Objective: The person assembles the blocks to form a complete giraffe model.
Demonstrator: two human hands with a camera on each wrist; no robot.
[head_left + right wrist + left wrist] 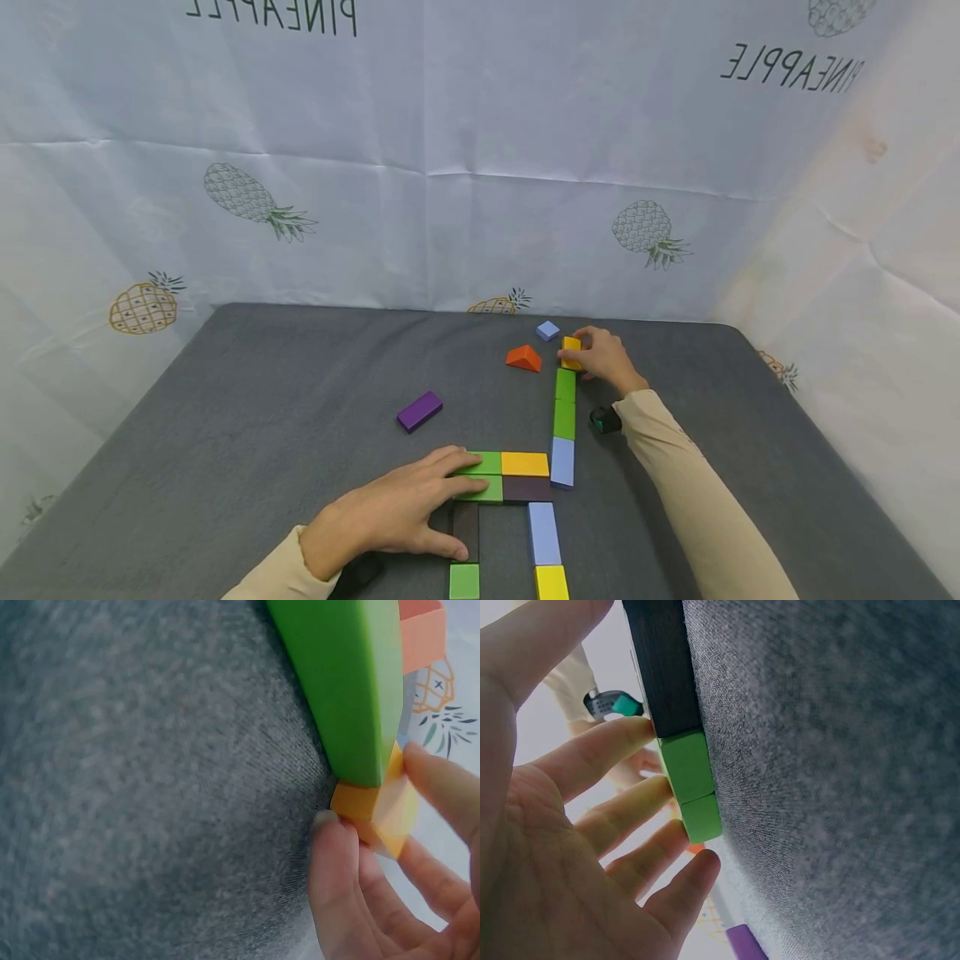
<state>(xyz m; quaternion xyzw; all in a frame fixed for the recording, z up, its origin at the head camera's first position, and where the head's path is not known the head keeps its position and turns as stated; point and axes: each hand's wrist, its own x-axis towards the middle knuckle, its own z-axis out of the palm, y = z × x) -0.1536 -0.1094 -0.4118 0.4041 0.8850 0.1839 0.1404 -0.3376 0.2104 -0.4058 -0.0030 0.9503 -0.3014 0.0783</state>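
Note:
At the far end of a block row, my right hand pinches a yellow block between thumb and fingers. In the right wrist view the yellow block meets the end of a green block. That row runs back toward me through green to a light blue block. My left hand rests with spread, fairly straight fingers on two side-by-side green blocks. Its thumb lies over a dark brown block. Beside the green pair are a yellow block and a dark block.
Nearer me, a light blue block, a yellow block and a green block continue the layout. Loose on the grey table lie a purple block, an orange triangular block and a small blue block.

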